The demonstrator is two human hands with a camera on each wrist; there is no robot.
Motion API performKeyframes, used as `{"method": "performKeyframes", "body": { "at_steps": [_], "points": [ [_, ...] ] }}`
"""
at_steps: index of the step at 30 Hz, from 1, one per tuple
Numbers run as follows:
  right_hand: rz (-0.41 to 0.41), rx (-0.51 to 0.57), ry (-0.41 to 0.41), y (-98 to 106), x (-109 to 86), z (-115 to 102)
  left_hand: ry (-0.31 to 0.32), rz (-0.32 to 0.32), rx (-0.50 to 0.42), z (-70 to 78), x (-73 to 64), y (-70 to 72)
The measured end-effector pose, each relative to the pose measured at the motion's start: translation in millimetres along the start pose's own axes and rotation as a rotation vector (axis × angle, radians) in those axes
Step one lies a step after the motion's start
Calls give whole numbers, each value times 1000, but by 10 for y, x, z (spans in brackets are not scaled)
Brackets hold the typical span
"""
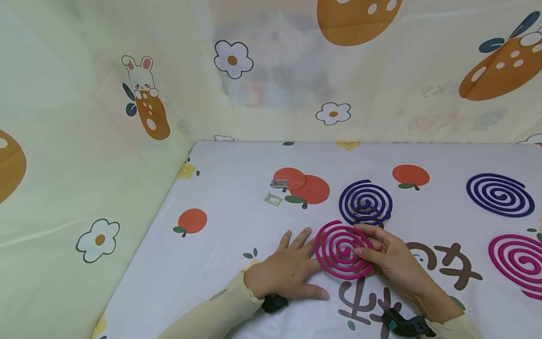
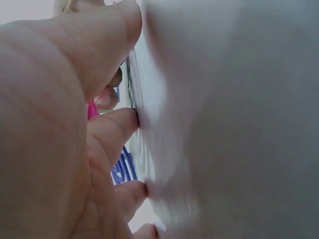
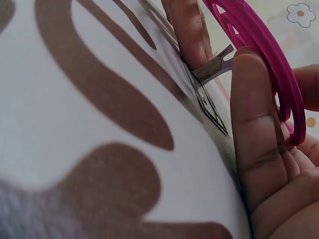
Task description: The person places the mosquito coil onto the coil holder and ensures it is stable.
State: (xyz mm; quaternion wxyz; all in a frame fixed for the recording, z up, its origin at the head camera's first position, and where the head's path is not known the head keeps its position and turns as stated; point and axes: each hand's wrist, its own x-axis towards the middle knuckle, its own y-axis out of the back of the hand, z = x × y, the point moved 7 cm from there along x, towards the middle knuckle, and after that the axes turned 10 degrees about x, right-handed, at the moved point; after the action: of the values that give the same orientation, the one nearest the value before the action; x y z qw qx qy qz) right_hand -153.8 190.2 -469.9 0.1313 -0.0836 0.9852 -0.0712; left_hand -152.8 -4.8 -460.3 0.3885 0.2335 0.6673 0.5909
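My right hand (image 1: 395, 259) pinches a pink mosquito coil (image 1: 346, 251) between thumb and fingers, holding it tilted above the table. Under the coil, in the right wrist view, a small metal coil stand (image 3: 212, 69) has its forked prong bent up toward the coil. A fingertip (image 3: 187, 37) rests right at that stand's base. My left hand (image 1: 288, 270) lies with fingers spread and fingertips on the tablecloth, its index finger partly hidden behind the pink coil. Just beyond is a blue mosquito coil (image 1: 365, 203), with a bit of metal showing through its rings.
Farther right lie another blue coil (image 1: 501, 195) and another pink coil (image 1: 527, 262). Two small metal stands, one silvery (image 1: 279, 183) and one pale gold (image 1: 273, 199), lie left of the near blue coil. Printed cloth walls (image 1: 271, 84) rise behind and at left.
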Motion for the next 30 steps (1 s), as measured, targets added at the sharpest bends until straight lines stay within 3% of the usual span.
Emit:
{"method": "performKeyframes", "body": {
  "at_steps": [30],
  "points": [
    [13,7,57,-35,8,-12,11,-39,46,0,14,-14]
  ]
}}
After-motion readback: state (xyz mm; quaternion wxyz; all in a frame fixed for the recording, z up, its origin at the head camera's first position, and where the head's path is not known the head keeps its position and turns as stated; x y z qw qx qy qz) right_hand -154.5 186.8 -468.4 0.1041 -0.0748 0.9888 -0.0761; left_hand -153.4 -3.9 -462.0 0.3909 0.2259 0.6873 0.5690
